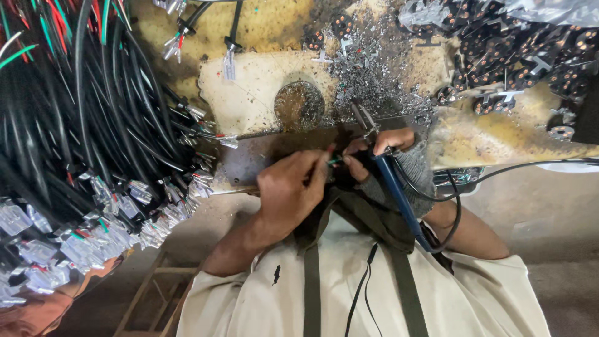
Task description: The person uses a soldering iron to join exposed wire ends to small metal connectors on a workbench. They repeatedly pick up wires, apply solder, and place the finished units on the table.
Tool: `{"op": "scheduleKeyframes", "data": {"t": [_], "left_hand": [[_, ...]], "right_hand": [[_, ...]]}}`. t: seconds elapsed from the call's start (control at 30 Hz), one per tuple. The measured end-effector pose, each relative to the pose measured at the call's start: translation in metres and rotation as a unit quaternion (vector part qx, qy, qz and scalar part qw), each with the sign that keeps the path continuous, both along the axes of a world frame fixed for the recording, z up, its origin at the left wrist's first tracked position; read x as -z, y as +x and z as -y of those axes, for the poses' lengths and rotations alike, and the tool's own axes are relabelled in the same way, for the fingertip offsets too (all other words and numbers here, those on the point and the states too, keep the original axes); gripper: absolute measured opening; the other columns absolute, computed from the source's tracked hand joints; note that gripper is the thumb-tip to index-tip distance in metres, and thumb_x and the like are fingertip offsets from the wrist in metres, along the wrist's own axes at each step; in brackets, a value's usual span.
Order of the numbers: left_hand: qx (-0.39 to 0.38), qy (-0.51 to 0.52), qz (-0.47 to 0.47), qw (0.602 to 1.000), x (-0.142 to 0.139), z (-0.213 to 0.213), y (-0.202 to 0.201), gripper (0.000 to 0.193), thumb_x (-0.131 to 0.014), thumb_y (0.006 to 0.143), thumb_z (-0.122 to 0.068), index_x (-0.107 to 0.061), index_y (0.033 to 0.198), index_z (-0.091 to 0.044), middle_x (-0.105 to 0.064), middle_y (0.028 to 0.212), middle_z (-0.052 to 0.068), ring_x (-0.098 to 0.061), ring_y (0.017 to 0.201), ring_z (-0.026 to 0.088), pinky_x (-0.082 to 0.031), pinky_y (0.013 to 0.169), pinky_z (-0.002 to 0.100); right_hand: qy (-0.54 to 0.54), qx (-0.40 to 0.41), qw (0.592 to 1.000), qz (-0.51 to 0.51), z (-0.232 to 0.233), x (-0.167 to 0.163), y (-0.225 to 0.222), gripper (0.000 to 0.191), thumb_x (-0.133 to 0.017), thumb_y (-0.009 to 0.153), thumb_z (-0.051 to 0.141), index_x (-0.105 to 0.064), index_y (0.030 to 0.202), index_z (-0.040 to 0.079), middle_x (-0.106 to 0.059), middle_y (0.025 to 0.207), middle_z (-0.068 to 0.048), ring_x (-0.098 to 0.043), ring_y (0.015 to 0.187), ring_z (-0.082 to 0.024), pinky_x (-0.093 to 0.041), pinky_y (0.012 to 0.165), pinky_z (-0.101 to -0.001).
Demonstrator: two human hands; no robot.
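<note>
My left hand (290, 190) pinches a thin green wire end (334, 161) just in front of my chest. My right hand (390, 150), in a grey knitted fingerless glove, grips a soldering iron (399, 196) with a blue handle; its metal tip (364, 118) points up and away over the bench. The fingertips of both hands meet at the wire, above a dark metal plate (262, 156) at the bench edge. A black cord (458, 206) loops from the iron's handle past my right forearm.
A thick bundle of black cables with red and green wires and small clear bags (93, 206) hangs on the left. Dark round parts (518, 56) are heaped at the top right. Metal scraps (374, 81) litter the worn yellow bench. A wooden stool frame (150, 293) stands below.
</note>
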State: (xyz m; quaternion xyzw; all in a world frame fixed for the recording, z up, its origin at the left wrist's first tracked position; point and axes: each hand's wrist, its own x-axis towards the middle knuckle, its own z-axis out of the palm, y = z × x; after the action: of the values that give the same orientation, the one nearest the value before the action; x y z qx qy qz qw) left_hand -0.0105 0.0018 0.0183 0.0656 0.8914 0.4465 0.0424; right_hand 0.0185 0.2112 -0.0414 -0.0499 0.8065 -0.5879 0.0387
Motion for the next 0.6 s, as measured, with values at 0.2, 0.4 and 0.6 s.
{"op": "scheduleKeyframes", "data": {"t": [0.2,0.4,0.6], "left_hand": [[-0.059,-0.129,0.023,0.99,-0.006,0.016,-0.028,0.017,-0.077,0.093,-0.016,-0.067,0.082,-0.009,-0.067,0.069,0.011,-0.067,0.059,0.031,-0.049,0.053,0.041],[0.057,-0.054,0.084,0.993,-0.01,0.015,-0.033,0.017,-0.075,0.09,-0.019,-0.065,0.079,-0.01,-0.069,0.07,0.009,-0.07,0.062,0.029,-0.051,0.055,0.041],[-0.014,0.03,0.132,0.991,-0.007,0.001,0.003,0.012,-0.073,0.095,-0.012,-0.065,0.088,-0.006,-0.069,0.071,0.009,-0.066,0.055,0.025,-0.048,0.051,0.036]], "right_hand": [[-0.076,0.009,0.988,0.137,0.004,0.009,0.006,0.027,-0.074,0.089,-0.003,-0.052,0.103,0.005,-0.065,0.098,-0.003,-0.063,0.09,-0.009,-0.049,0.082,-0.02],[-0.333,-0.043,0.897,0.288,-0.018,0.026,0.016,0.012,-0.064,0.091,0.0,-0.058,0.101,0.006,-0.066,0.098,-0.004,-0.065,0.091,-0.012,-0.054,0.083,-0.0229],[0.014,-0.154,0.973,0.17,-0.023,0.044,0.022,0.007,-0.066,0.095,0.011,-0.061,0.099,0.008,-0.066,0.094,-0.006,-0.063,0.085,-0.017,-0.051,0.075,-0.0273]]}}
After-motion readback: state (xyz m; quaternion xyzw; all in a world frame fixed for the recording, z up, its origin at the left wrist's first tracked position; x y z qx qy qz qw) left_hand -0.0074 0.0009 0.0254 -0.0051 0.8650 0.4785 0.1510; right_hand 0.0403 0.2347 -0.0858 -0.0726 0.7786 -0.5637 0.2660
